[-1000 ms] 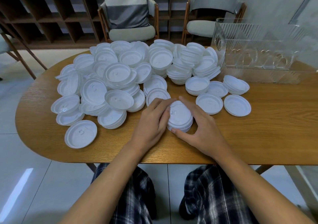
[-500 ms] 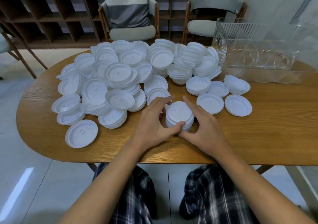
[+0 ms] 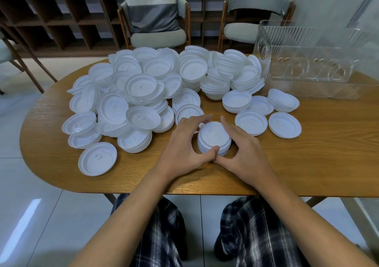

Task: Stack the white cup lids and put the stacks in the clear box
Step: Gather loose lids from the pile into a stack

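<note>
Both hands cup the lid stack (image 3: 214,138) on the wooden table (image 3: 307,164): left hand (image 3: 184,143) and right hand (image 3: 246,145) curl round it, thumbs meeting in front.

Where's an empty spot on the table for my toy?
Bare wood lies on the right, between the clear box, the rightmost single lid and the near edge of the table. The lid pile crowds the middle and far left.
</note>
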`<state>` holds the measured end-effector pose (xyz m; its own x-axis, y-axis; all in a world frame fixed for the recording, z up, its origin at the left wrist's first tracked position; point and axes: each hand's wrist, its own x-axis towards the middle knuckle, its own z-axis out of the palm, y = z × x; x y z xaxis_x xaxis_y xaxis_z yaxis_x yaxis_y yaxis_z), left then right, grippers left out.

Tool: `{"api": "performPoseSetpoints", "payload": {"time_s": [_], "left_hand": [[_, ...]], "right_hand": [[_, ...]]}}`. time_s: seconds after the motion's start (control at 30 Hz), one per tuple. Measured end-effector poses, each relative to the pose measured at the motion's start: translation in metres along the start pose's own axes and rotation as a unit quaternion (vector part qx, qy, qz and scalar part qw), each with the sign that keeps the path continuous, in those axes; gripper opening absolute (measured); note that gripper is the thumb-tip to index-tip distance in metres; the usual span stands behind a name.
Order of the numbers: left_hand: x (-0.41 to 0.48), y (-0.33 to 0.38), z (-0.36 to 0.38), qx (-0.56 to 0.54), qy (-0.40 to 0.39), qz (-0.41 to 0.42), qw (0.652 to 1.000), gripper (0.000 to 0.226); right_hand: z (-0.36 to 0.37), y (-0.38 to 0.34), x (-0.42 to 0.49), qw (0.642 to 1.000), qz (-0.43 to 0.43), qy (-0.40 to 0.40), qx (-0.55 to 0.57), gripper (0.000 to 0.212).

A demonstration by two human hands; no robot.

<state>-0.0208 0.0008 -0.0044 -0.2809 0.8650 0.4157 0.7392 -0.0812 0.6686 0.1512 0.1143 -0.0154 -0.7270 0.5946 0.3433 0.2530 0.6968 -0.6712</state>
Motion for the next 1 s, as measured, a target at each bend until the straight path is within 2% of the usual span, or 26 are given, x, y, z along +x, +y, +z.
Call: {"api": "performPoseSetpoints", "payload": {"time_s": [0.27, 0.33, 0.4, 0.47, 0.57, 0.67, 0.83, 1.0], "left_hand": [[0.000, 0.000, 0.001, 0.019, 0.000, 0.001, 1.000, 0.066], [0.000, 0.002, 0.001, 0.041, 0.041, 0.018, 0.998, 0.053], [-0.001, 0.001, 0.004, 0.081, 0.122, 0.031, 0.989, 0.034], [0.000, -0.002, 0.007, 0.141, 0.168, 0.011, 0.976, 0.029], [0.002, -0.007, 0.011, 0.209, 0.141, -0.009, 0.968, 0.035], [0.002, -0.009, 0.009, 0.224, 0.125, -0.005, 0.966, 0.031], [0.002, -0.008, 0.010, 0.218, 0.118, 0.006, 0.969, 0.026], [0.001, -0.004, 0.007, 0.148, 0.154, 0.048, 0.976, 0.024]], "right_hand": [[0.000, -0.001, 0.001, 1.000, 0.022, 0.001, -0.017, 0.098], [0.001, -0.001, 0.001, 0.999, 0.031, 0.011, -0.030, 0.100], [0.001, 0.000, 0.001, 0.998, 0.046, 0.024, -0.032, 0.102], [0.000, 0.000, 0.001, 0.998, 0.055, 0.027, -0.029, 0.102], [0.000, -0.002, 0.000, 0.998, 0.057, 0.026, -0.020, 0.100], [0.000, -0.003, 0.001, 0.998, 0.049, 0.025, -0.026, 0.095], [0.000, -0.003, 0.001, 0.998, 0.045, 0.029, -0.037, 0.094], [0.000, -0.002, 0.002, 0.998, 0.048, 0.023, -0.032, 0.092]]}}
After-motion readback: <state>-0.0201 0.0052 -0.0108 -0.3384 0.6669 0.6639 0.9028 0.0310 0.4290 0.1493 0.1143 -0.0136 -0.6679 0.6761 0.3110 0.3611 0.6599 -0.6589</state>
